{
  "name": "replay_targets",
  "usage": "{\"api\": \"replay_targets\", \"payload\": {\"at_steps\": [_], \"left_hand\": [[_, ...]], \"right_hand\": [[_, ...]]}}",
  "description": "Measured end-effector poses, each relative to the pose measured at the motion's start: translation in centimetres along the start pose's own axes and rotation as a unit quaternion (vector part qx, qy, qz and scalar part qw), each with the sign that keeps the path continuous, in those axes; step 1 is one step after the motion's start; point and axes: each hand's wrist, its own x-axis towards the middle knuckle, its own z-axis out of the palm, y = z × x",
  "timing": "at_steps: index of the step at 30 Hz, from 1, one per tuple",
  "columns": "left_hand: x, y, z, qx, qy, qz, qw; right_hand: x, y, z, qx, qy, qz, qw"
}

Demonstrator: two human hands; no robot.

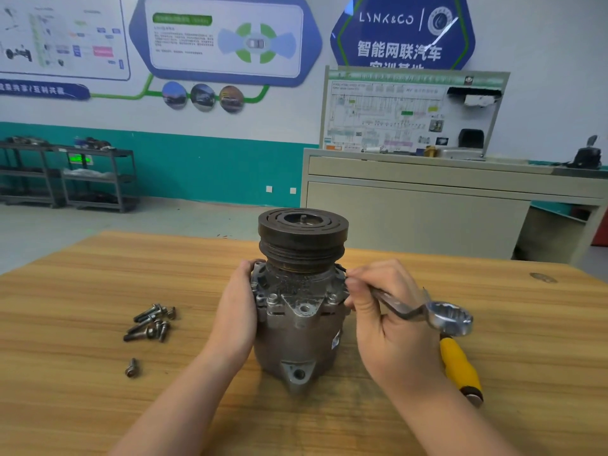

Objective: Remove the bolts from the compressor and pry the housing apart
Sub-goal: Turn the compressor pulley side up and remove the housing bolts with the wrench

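Note:
The grey compressor (297, 330) stands upright on the wooden table (82, 291), its dark pulley (302, 228) on top. My left hand (235, 311) is wrapped round its left side, fingers curled over the flange. My right hand (388, 314) grips a silver ring wrench (441, 315) at the compressor's right flange; the ring end sticks out to the right, the other end is hidden behind my fingers. Two bolts (272, 299) still sit in the front flange. Several removed bolts (151, 322) lie in a pile to the left, with a single bolt (132, 368) nearer me.
A yellow-handled tool (460, 366) lies on the table right of the compressor, partly under my right wrist. A beige cabinet (427, 209) with a wiring display board stands behind the table. Metal shelves (65, 176) line the far left wall.

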Motion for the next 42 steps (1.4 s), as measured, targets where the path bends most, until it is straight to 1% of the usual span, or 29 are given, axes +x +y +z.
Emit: {"api": "replay_targets", "payload": {"at_steps": [2,4,6,8,9,10,11,12,13,14,15,16,17,18,20,21,22,23,24,26,29,33,39,42], "left_hand": [[0.0,0.1,0.1,-0.001,0.004,0.001,1.000],[-0.1,0.3,0.1,-0.003,0.003,-0.002,1.000],[-0.1,0.2,0.0,0.004,0.001,0.001,1.000],[0.0,0.0,0.0,0.002,0.002,0.004,1.000],[0.1,-0.1,0.0,0.000,0.004,0.004,1.000],[0.1,-0.1,-0.1,-0.001,0.004,0.003,1.000],[0.2,-0.2,-0.1,0.000,0.004,0.003,1.000],[0.2,-0.2,-0.1,0.003,0.003,0.003,1.000],[0.2,-0.2,0.0,0.006,0.005,0.003,1.000],[0.2,-0.2,0.0,0.007,0.007,0.003,1.000],[0.2,-0.1,0.0,0.007,0.008,0.003,1.000],[0.2,-0.1,-0.1,0.006,0.007,0.002,1.000],[0.2,-0.1,-0.1,0.006,0.006,0.000,1.000],[0.2,0.0,0.0,0.005,0.004,-0.001,1.000],[0.1,0.2,0.0,0.002,0.001,-0.001,1.000],[0.0,0.3,0.0,0.000,-0.001,-0.003,1.000],[0.0,0.4,0.1,0.000,-0.002,-0.004,1.000],[-0.1,0.4,0.1,0.000,-0.002,-0.005,1.000],[-0.1,0.4,0.1,0.002,-0.004,-0.006,1.000],[-0.1,0.4,0.1,-0.001,-0.008,-0.011,1.000],[0.0,0.4,0.0,0.003,-0.004,-0.009,1.000],[0.0,0.3,0.0,0.004,0.001,-0.004,1.000],[-0.2,0.5,0.1,0.001,-0.002,-0.010,1.000],[-0.4,0.7,0.2,-0.018,-0.007,-0.016,1.000]], "right_hand": [[-0.3,-0.4,0.4,0.012,0.024,0.027,0.999],[-0.5,-0.9,0.8,0.078,0.079,0.090,0.990],[-0.4,-1.0,1.1,0.160,0.154,0.181,0.958],[-0.1,-0.4,1.0,0.222,0.211,0.281,0.909],[0.4,0.2,0.7,0.258,0.222,0.342,0.876],[1.0,0.9,0.2,0.306,0.226,0.410,0.829],[1.7,1.7,-0.4,0.369,0.226,0.480,0.763],[2.4,2.4,-1.2,0.441,0.222,0.536,0.685],[3.1,3.0,-2.0,0.509,0.222,0.566,0.609],[3.5,3.6,-2.7,0.556,0.226,0.571,0.560],[3.7,4.1,-3.1,0.572,0.223,0.566,0.550],[3.6,4.4,-3.2,0.562,0.209,0.565,0.566],[3.4,4.7,-3.2,0.529,0.187,0.569,0.602],[3.0,4.8,-3.1,0.471,0.161,0.565,0.658],[2.2,4.5,-2.6,0.280,0.083,0.511,0.808],[1.8,4.2,-2.3,0.174,0.027,0.472,0.864],[1.5,3.9,-2.0,0.097,-0.025,0.438,0.893],[1.3,3.5,-1.8,0.067,-0.064,0.415,0.905],[1.0,3.1,-1.5,0.067,-0.088,0.406,0.907],[0.7,2.6,-1.1,0.065,-0.108,0.405,0.906],[0.6,2.3,-0.7,0.031,-0.090,0.418,0.904],[0.7,2.3,-0.8,0.048,-0.084,0.441,0.892],[0.7,2.1,-1.0,0.072,-0.115,0.424,0.895],[0.5,2.1,-0.9,0.073,-0.091,0.423,0.899]]}}
